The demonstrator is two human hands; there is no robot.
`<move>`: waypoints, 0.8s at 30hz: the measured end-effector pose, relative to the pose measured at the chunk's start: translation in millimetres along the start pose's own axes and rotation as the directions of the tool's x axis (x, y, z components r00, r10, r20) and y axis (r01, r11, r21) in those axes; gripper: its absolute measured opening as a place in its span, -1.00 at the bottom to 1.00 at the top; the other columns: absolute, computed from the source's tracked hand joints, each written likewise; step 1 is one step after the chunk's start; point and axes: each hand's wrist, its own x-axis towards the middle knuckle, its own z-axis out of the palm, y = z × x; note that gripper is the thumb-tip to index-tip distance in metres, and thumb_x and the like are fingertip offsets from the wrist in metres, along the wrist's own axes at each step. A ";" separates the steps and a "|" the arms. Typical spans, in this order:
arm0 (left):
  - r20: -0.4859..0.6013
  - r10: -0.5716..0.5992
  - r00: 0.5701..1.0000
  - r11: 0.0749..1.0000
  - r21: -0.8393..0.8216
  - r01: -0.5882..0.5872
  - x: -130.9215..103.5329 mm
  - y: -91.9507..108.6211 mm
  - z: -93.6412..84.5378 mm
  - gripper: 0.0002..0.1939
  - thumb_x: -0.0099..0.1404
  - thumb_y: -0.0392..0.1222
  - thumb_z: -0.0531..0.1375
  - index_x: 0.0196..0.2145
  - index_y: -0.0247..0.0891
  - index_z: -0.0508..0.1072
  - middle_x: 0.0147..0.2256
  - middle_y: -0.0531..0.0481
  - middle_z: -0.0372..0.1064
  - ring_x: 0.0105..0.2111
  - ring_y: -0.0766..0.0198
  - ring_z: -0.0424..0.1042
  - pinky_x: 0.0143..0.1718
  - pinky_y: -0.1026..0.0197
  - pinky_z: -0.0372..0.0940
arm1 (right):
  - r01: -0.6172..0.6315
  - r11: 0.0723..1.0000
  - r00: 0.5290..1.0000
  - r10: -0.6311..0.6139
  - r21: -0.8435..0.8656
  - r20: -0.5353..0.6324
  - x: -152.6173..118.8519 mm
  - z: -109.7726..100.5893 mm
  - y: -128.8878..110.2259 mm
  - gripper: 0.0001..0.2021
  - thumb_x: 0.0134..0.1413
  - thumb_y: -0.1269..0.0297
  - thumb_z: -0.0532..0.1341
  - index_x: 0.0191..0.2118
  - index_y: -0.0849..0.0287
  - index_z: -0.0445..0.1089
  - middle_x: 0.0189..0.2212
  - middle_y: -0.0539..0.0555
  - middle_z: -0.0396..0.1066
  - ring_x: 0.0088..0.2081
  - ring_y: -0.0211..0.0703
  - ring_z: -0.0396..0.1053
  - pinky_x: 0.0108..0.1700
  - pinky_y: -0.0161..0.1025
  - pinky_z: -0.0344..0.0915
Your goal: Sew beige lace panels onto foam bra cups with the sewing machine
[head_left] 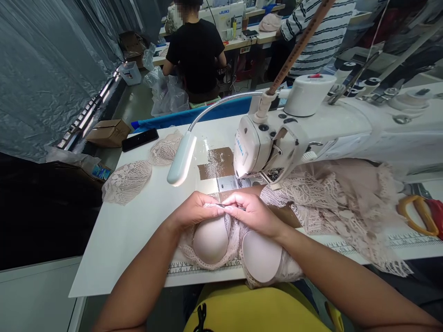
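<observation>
A pale pink lace bra (212, 242) with two moulded cups lies at the front edge of the sewing table, its lower part reaching over the edge. My left hand (198, 210) pinches the bra's upper edge between thumb and fingers. Right beside it, fingertips nearly meeting, my right hand (251, 213) pinches the same edge. What exactly lies between the fingertips is partly hidden. Just beyond my hands stands the head of a white sewing machine (251, 147), its needle area above the metal plate (228, 183).
Lace fabric (332, 198) is heaped to the right, near orange-handled scissors (417, 214). A lamp (182, 159) hangs over the table's middle. Lace pieces (128, 182) and a black phone (140, 140) lie at left. A printed ruler (183, 269) runs along the front edge. Two people sit beyond.
</observation>
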 end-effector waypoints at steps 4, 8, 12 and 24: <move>-0.006 0.020 1.000 0.999 0.027 -0.020 1.0 -0.9 -1.6 -0.65 0.05 -0.02 0.35 -0.33 -0.40 0.57 -0.42 -0.09 0.48 -0.42 0.24 0.41 -0.36 0.24 0.28 | -0.053 0.999 0.998 0.053 0.006 -0.016 2.7 -4.2 0.2 -0.81 0.12 0.18 0.18 -0.27 0.19 0.43 -0.38 0.05 0.44 -0.32 -0.16 0.39 -0.25 -0.22 0.32; -0.026 0.064 0.998 0.988 0.146 -0.059 0.3 1.1 -10.6 -0.65 0.13 0.01 0.28 -0.33 -0.39 0.53 -0.40 -0.10 0.45 -0.38 0.20 0.41 -0.33 0.22 0.26 | -0.177 0.946 0.982 0.189 -0.272 0.017 -14.4 -29.5 -15.4 -0.67 0.09 0.06 0.18 -0.07 0.11 0.41 -0.30 0.08 0.47 -0.29 -0.08 0.42 -0.29 -0.21 0.30; -0.017 0.128 0.992 0.833 0.545 -0.098 -13.3 9.3 -11.6 -0.69 0.13 0.02 0.23 -0.32 -0.30 0.48 -0.29 -0.08 0.40 -0.30 0.15 0.37 -0.34 0.22 0.20 | -0.272 0.748 0.947 0.320 -0.605 -0.029 -56.2 -58.9 -17.5 -0.58 -0.06 -0.01 0.27 -0.05 0.01 0.40 -0.16 0.12 0.48 -0.21 0.06 0.43 -0.31 -0.21 0.29; -0.167 0.235 0.958 0.615 0.789 -0.013 -93.3 -9.6 -25.1 -0.87 0.12 -0.25 0.09 -0.55 -0.24 0.21 -0.49 0.08 0.27 -0.45 0.26 0.28 -0.45 0.27 0.07 | -0.155 0.862 0.987 0.157 -0.482 -0.038 -47.3 -14.7 -30.6 -0.71 0.24 0.06 -0.01 -0.32 0.05 0.35 -0.42 0.07 0.46 -0.30 -0.02 0.43 -0.24 -0.18 0.34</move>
